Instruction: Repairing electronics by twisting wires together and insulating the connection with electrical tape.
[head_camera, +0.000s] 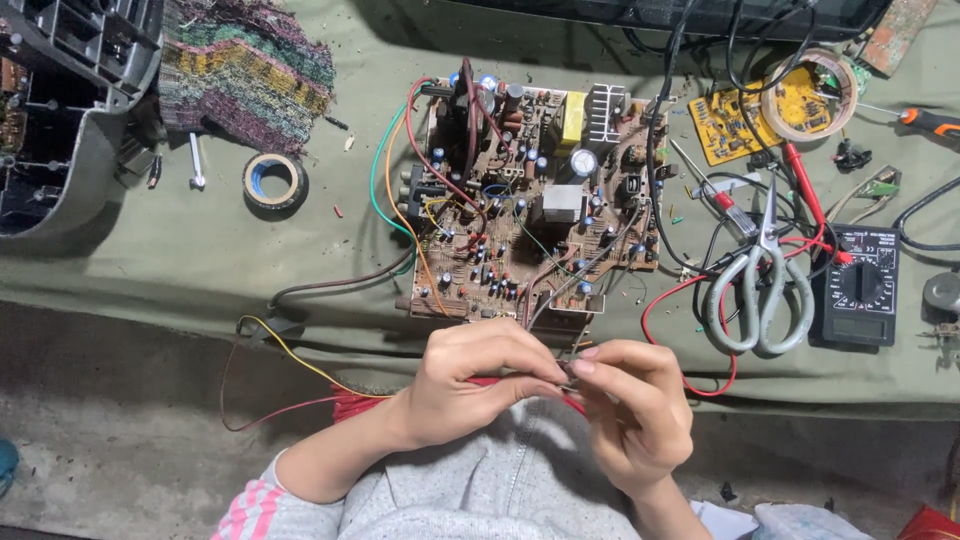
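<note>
Thin wires run away from hands, toward board

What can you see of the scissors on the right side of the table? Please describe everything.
The scissors have large grey handle loops that look like plastic and short, shiny metal blades. They lie flat on the green cloth, closed, with the blades pointing away from the person and the loops toward them. They rest between the brown circuit board and the black multimeter, over tangled red and black wires. Neither hand touches them.
</note>
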